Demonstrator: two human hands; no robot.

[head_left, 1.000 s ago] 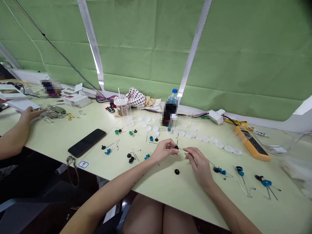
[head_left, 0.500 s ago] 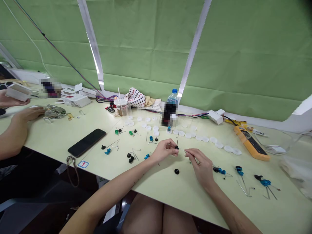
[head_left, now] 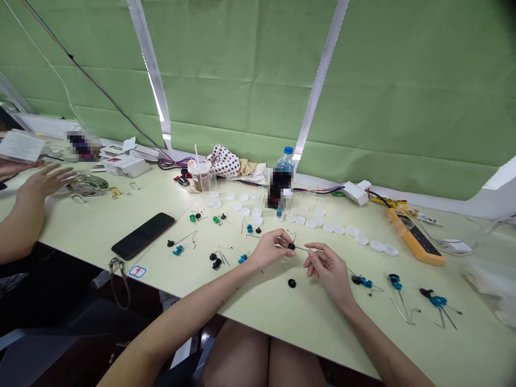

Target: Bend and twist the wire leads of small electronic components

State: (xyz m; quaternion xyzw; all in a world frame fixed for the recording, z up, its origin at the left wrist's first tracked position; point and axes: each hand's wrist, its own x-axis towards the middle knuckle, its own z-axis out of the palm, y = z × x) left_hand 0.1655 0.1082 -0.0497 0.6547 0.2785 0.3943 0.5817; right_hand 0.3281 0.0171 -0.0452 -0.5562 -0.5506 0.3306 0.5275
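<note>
My left hand (head_left: 278,248) pinches a small black plastic part (head_left: 291,246) above the table. A bent metal wire (head_left: 293,235) sticks up from that part, and a thin metal rod (head_left: 300,248) runs out of it to the right. The fingertips of my right hand (head_left: 325,267) close on the far end of this rod, its other fingers curled loosely. Below both hands a black round knob (head_left: 292,283) lies on the table. To the right are blue-and-black pieces with bent wires (head_left: 438,302); a blue piece (head_left: 242,258) lies by my left wrist.
White round caps (head_left: 328,228) form a curved row behind my hands. A phone (head_left: 143,235) lies to the left, an orange multimeter (head_left: 417,236) to the right. A bottle (head_left: 286,159) and a drink cup (head_left: 200,174) stand at the back. At far left another person's hand (head_left: 46,180) rests near a box.
My right hand has turned and its fingers have loosened somewhat at the rod. The wire above the black part has swung round. At far left the other person's hand and box have shifted.
</note>
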